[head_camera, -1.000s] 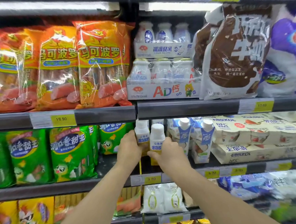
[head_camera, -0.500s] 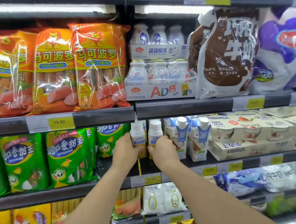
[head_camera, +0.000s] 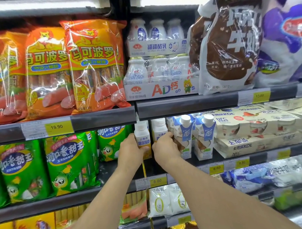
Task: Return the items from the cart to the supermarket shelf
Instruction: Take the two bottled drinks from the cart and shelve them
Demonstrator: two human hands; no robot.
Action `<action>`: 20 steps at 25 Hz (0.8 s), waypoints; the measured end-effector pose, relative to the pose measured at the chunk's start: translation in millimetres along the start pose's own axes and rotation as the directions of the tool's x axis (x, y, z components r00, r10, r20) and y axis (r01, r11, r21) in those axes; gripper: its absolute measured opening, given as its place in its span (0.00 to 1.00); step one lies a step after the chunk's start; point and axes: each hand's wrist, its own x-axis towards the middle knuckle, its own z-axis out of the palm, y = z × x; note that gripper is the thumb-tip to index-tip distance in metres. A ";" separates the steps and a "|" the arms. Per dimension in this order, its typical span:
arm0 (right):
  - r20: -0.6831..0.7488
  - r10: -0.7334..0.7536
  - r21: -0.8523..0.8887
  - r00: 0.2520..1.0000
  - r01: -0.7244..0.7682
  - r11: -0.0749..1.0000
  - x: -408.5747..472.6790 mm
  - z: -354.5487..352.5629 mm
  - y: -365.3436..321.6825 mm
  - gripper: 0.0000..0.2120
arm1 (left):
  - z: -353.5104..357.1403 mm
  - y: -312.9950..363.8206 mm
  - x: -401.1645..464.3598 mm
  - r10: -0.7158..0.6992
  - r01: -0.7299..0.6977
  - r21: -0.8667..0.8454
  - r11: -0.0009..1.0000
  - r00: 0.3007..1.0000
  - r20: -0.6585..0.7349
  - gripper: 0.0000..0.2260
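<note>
Two white-and-yellow yogurt bottles stand upright on the middle shelf (head_camera: pixel 116 193). My left hand (head_camera: pixel 131 150) grips the left bottle (head_camera: pixel 142 137), its thumb across the yellow lower part. My right hand (head_camera: pixel 165 147) wraps around the right bottle (head_camera: pixel 159 129), hiding its lower half. Both bottles sit just under the upper shelf's edge, right of the divider, with their bases hidden by my hands.
Blue-white cartons (head_camera: pixel 183 135) stand immediately right of my right hand, then stacked yogurt cup packs (head_camera: pixel 252 126). Green corn sausage bags (head_camera: pixel 69 164) fill the left bay. Orange sausage bags (head_camera: pixel 93 64) and milk multipacks (head_camera: pixel 158 73) sit on the shelf above.
Both hands have pushed the two bottles a little deeper into the shelf, under the upper shelf edge. The view has shifted slightly.
</note>
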 end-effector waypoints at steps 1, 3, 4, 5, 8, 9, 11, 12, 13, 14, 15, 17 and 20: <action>-0.007 -0.004 0.002 1.000 0.004 1.000 0.6 0.9 0.4 0.24 | 0.3 1.9 0.6 -0.009 0.009 0.005 1.000 1.000 0.004 0.18; -0.022 -0.021 -0.021 1.000 0.020 1.000 -0.6 3.2 2.9 0.25 | 0.0 5.0 1.3 -0.028 0.028 0.012 1.000 1.000 0.011 0.18; -0.031 -0.034 -0.046 0.999 0.033 0.998 -1.6 5.3 5.5 0.25 | -0.2 5.9 1.1 -0.031 0.031 0.008 0.999 0.999 0.012 0.18; -0.042 -0.051 -0.072 0.998 0.048 0.996 -2.3 6.9 8.0 0.25 | 0.0 6.2 1.0 -0.032 0.031 0.010 0.999 0.999 0.013 0.18; -0.063 -0.088 -0.149 0.994 0.078 0.986 -2.6 10.1 10.6 0.23 | 0.4 9.4 1.0 -0.039 0.038 0.027 0.999 0.999 0.012 0.18; -0.067 -0.093 -0.166 0.993 0.081 0.983 -2.1 10.9 9.9 0.22 | 1.7 10.0 2.3 -0.043 0.042 0.021 0.999 0.999 0.013 0.18; -0.075 -0.080 -0.153 0.994 0.068 0.986 -0.5 12.2 7.6 0.19 | 3.6 11.5 4.1 -0.052 0.052 0.016 0.999 0.998 0.016 0.18; -0.075 -0.070 -0.146 0.995 0.058 0.988 0.4 12.8 6.5 0.19 | 4.4 12.2 5.2 -0.059 0.059 0.016 0.998 0.998 0.020 0.18; -0.072 -0.063 -0.146 0.995 0.052 0.988 1.1 13.1 5.4 0.19 | 5.4 12.2 6.4 -0.063 0.062 0.015 0.998 0.998 0.024 0.18; -0.065 -0.056 -0.148 0.996 0.046 0.988 1.5 13.5 4.9 0.20 | 6.3 12.1 7.2 -0.064 0.064 0.013 0.998 0.998 0.026 0.18; -0.061 -0.050 -0.150 0.997 0.040 0.988 1.9 13.2 4.3 0.20 | 7.2 12.0 8.1 -0.067 0.067 0.012 0.998 0.997 0.026 0.18; -0.057 -0.046 -0.164 0.997 0.036 0.986 1.4 12.5 4.9 0.21 | 8.0 12.9 9.9 -0.077 0.076 0.033 0.997 0.997 0.025 0.18; -0.050 -0.054 -0.190 0.997 0.043 0.981 -1.2 13.0 6.0 0.23 | 6.5 13.7 13.7 -0.086 0.082 0.078 0.994 0.995 0.047 0.19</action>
